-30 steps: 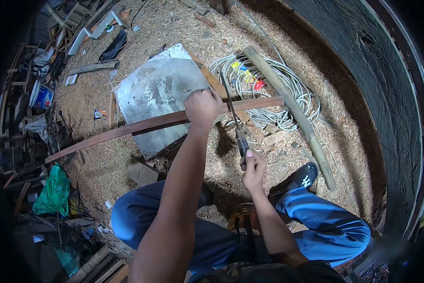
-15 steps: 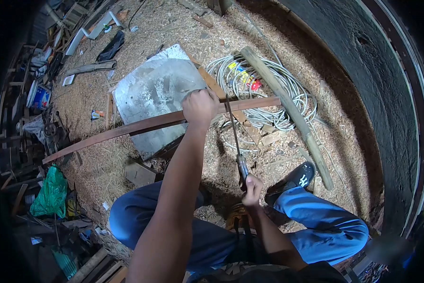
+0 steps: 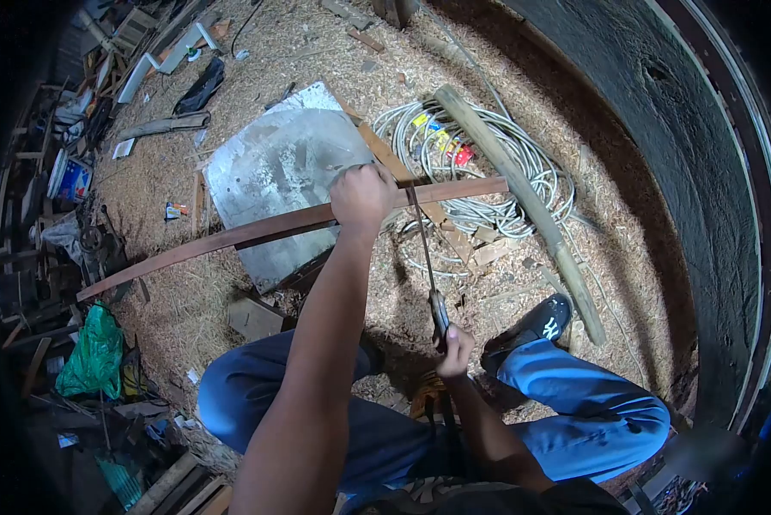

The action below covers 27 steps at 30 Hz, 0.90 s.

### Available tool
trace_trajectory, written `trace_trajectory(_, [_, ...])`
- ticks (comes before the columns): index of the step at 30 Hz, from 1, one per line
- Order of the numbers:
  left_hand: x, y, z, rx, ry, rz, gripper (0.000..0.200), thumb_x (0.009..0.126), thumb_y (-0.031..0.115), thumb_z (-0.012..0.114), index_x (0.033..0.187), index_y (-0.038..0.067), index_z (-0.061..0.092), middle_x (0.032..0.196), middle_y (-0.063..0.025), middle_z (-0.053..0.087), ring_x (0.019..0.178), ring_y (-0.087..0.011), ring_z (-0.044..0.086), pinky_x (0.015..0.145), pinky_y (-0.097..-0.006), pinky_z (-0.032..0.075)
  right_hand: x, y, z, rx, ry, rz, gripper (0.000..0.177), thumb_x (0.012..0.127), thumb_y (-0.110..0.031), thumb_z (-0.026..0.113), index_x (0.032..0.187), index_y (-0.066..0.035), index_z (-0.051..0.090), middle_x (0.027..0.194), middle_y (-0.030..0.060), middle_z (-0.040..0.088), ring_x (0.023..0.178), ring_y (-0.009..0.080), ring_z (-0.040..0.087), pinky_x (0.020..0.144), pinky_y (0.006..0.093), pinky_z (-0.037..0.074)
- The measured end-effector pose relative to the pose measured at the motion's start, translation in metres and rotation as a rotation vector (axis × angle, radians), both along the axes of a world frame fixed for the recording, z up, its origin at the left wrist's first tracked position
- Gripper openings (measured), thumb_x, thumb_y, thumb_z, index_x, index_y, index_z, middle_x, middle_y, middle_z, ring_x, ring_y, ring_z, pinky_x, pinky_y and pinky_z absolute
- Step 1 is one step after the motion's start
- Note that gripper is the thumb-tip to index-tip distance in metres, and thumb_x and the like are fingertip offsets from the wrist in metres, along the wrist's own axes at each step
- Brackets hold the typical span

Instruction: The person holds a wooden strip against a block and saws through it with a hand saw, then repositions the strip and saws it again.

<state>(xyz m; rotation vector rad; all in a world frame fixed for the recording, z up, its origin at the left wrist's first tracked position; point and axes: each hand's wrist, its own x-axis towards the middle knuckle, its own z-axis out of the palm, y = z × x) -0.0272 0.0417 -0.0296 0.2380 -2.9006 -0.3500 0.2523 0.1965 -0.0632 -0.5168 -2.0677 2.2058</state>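
Observation:
My left hand (image 3: 364, 197) is closed around a long reddish wooden strip (image 3: 257, 230), pressing it over a worn metal-topped surface (image 3: 265, 167). In my right hand (image 3: 456, 350) is the handle of a handsaw (image 3: 426, 249), fingers wrapped round it. The saw's narrow blade points away from me, its far part meeting the strip just right of my left hand. The strip's right end extends past the blade, near a rough wooden pole (image 3: 523, 184). Its left end reaches far out to the left.
A coil of grey cable (image 3: 497, 206) lies under the pole. Sawdust covers the ground. A green plastic bag (image 3: 95, 350) and scrap wood lie at left. A dark curved wall (image 3: 669, 129) stands at right. My shoe (image 3: 544, 322) is near the pole's lower end.
My right hand and the saw have shifted slightly toward me along the cutting line. My left hand and the wooden strip stay almost where they were.

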Motion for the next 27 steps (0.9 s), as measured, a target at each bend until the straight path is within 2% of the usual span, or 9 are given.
trace_trajectory(2, [0.0,0.001,0.004,0.007,-0.001,-0.009,0.036,0.09,0.026,0.058,0.071,0.002,0.075,0.07,-0.0238,0.07,0.065,-0.0401,0.07,0.068,-0.0483,0.059,0.005,0.006,-0.015,0.025,0.07,0.017,0.047,0.107,-0.022,0.045,0.063,-0.006,0.041,0.056,-0.0022,0.039,0.051,0.0081,0.035,0.049,0.0307,0.026])
trace_trajectory(5, [0.0,0.0,0.005,0.005,-0.006,-0.021,0.036,0.09,0.026,0.058,0.071,0.002,0.075,0.07,-0.0238,0.07,0.065,-0.0402,0.07,0.068,-0.0482,0.059,-0.037,-0.004,0.012,0.073,0.029,0.045,0.047,0.107,-0.02,0.046,0.063,-0.005,0.038,0.056,-0.0022,0.034,0.051,0.0083,0.031,0.049,0.0327,0.023])
trace_trajectory(6, [0.001,0.0,0.003,0.005,-0.002,-0.013,0.035,0.09,0.027,0.059,0.071,0.002,0.075,0.07,-0.0238,0.07,0.065,-0.0402,0.07,0.068,-0.0481,0.059,-0.047,-0.014,0.006,0.042,0.022,-0.096,0.046,0.106,-0.02,0.047,0.064,-0.005,0.036,0.058,-0.0027,0.032,0.053,0.0087,0.029,0.05,0.0339,0.021])
trace_trajectory(10, [0.002,-0.002,0.001,0.01,0.02,-0.032,0.035,0.09,0.027,0.059,0.071,0.002,0.076,0.07,-0.0238,0.07,0.065,-0.0402,0.07,0.068,-0.0482,0.059,-0.032,0.0,0.006,0.051,0.004,0.063,0.046,0.106,-0.019,0.047,0.065,-0.004,0.035,0.059,-0.0029,0.032,0.054,0.0087,0.029,0.05,0.0332,0.021])
trace_trajectory(15, [0.0,0.002,0.004,0.006,-0.036,0.0,0.035,0.09,0.027,0.059,0.073,0.002,0.076,0.071,-0.0235,0.07,0.067,-0.0402,0.071,0.07,-0.0489,0.058,-0.002,-0.006,-0.001,0.073,0.128,-0.036,0.047,0.106,-0.02,0.048,0.063,-0.005,0.036,0.058,-0.003,0.033,0.054,0.009,0.029,0.05,0.0328,0.021])
trace_trajectory(19, [0.002,0.001,0.002,0.015,-0.052,0.001,0.035,0.089,0.027,0.058,0.073,0.002,0.076,0.072,-0.0233,0.07,0.067,-0.0403,0.071,0.07,-0.0487,0.059,-0.046,-0.011,-0.001,0.304,0.174,-0.051,0.046,0.106,-0.019,0.047,0.064,-0.005,0.037,0.057,-0.0022,0.034,0.052,0.0089,0.03,0.049,0.0336,0.022])
trace_trajectory(21, [0.001,0.0,-0.002,0.014,-0.025,-0.003,0.035,0.089,0.027,0.057,0.074,0.001,0.076,0.072,-0.0235,0.07,0.068,-0.0402,0.071,0.071,-0.0487,0.059,-0.042,-0.012,0.001,0.103,0.059,-0.048,0.044,0.105,-0.017,0.047,0.064,-0.004,0.037,0.056,-0.0021,0.034,0.052,0.009,0.03,0.05,0.034,0.022])
trace_trajectory(24, [0.001,0.001,0.002,0.009,-0.047,0.008,0.035,0.09,0.027,0.056,0.075,0.002,0.076,0.074,-0.0233,0.071,0.069,-0.0402,0.071,0.072,-0.049,0.059,-0.01,-0.012,0.007,-0.004,0.053,-0.06,0.042,0.103,-0.015,0.047,0.064,-0.003,0.038,0.056,-0.0011,0.035,0.051,0.0096,0.032,0.05,0.034,0.024])
trace_trajectory(27, [-0.001,0.001,0.003,0.002,-0.059,0.006,0.036,0.09,0.027,0.056,0.074,0.002,0.076,0.075,-0.0233,0.071,0.07,-0.0405,0.071,0.072,-0.0491,0.058,0.007,-0.012,-0.018,0.054,0.034,-0.096,0.042,0.103,-0.015,0.046,0.064,-0.004,0.039,0.056,0.0,0.038,0.051,0.0098,0.034,0.049,0.0333,0.025])
